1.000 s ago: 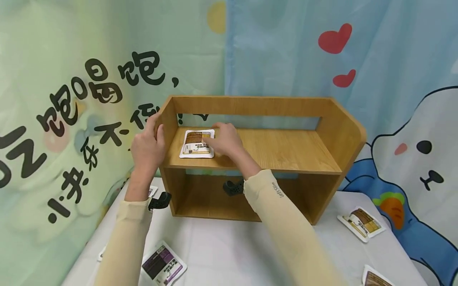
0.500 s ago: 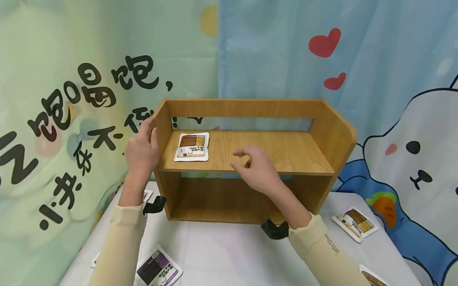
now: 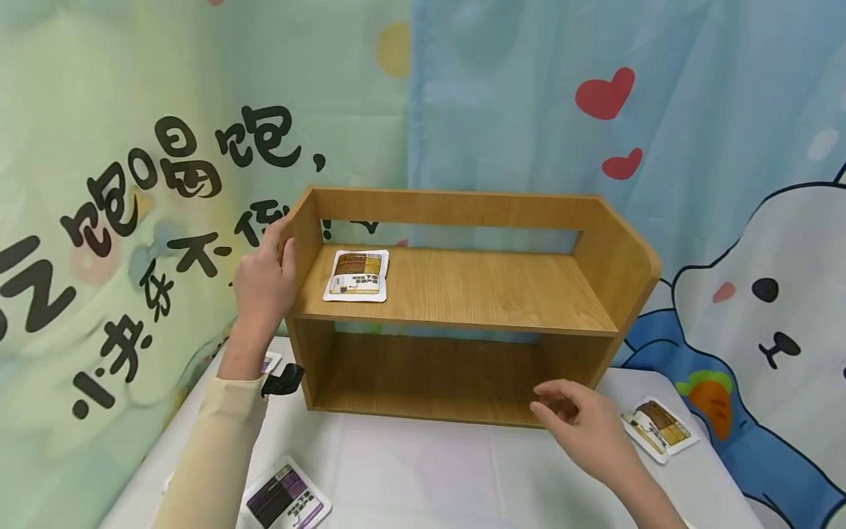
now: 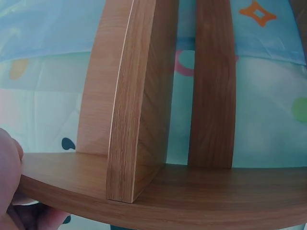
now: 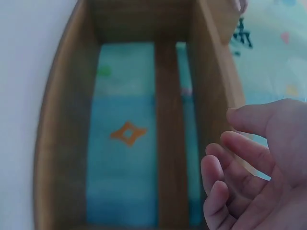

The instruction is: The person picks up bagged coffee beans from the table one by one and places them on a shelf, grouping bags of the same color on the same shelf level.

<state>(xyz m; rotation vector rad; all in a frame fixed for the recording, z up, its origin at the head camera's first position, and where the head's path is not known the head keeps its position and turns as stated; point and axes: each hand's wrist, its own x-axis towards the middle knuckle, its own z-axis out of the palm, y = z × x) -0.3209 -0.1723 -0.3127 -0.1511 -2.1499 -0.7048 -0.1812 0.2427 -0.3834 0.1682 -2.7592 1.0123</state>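
Observation:
My left hand (image 3: 266,283) grips the left side panel of a two-tier wooden shelf (image 3: 463,378). In the left wrist view, thumb and fingers of that hand (image 4: 9,191) lie on either side of the panel's edge. A white pouch (image 3: 357,276) with a brown and yellow label lies flat at the left of the upper tier. My right hand (image 3: 588,433) hovers in front of the shelf's lower right corner, holding nothing. Its fingers (image 5: 218,167) hang loosely curled in the right wrist view.
A brown-and-yellow pouch (image 3: 659,428) lies on the white table (image 3: 423,477) right of the shelf. A purple-and-black pouch (image 3: 287,498) lies at the front left. Another pouch (image 3: 269,361) shows partly behind my left wrist. Printed curtains (image 3: 502,95) hang behind.
My right hand has let go of the pouch on the upper tier and moved right and down toward the lower right corner. The left hand keeps its grip on the side panel.

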